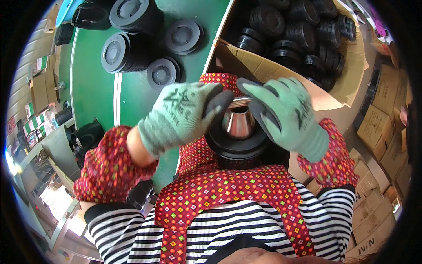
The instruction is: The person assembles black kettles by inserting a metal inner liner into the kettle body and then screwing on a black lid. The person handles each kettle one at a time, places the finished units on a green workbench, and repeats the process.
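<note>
Green-gloved, the left hand point(187, 110) and right hand point(288, 112), fingers curled nearly closed, pinch a thin shiny piece point(240, 102) at the frame's centre, just above a metal cone point(238, 124) on a round black base point(237, 150). Black discs point(163, 74) lie upper left.

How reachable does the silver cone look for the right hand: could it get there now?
Probably yes: the right hand appears close beside the silver cone, and nothing visible stands between them.
</note>
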`<state>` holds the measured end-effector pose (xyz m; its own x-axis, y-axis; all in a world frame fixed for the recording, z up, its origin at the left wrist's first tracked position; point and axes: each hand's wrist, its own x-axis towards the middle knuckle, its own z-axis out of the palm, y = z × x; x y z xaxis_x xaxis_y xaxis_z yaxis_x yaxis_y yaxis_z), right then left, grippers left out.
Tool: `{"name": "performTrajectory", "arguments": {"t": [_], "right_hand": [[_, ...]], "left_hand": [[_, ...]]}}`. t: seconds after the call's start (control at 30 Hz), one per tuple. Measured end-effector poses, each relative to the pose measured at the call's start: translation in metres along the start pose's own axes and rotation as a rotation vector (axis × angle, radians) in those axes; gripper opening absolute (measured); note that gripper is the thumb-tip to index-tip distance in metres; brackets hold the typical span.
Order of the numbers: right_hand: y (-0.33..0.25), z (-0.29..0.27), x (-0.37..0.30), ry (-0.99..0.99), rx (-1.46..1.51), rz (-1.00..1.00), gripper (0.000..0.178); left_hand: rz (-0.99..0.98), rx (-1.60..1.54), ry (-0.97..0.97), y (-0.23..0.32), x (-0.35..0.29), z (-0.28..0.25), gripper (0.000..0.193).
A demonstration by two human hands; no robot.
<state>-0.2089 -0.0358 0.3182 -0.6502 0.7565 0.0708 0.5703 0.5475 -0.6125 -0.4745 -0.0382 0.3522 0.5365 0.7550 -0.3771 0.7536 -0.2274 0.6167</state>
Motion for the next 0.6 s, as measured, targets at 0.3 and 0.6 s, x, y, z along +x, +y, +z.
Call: {"name": "performTrajectory", "arguments": {"t": [0.3, 0.6], "right_hand": [[-0.043, -0.042, -0.013, -0.307, -0.365, 0.118, 0.062], [-0.064, -0.035, -0.001, -0.404, -0.561, 0.253, 0.056]], "left_hand": [[0.617, -0.292, 0.18, -0.089, 0.087, 0.058, 0.038], [0.7, -0.32, 0.245, -0.094, 0.121, 0.082, 0.033]]}}
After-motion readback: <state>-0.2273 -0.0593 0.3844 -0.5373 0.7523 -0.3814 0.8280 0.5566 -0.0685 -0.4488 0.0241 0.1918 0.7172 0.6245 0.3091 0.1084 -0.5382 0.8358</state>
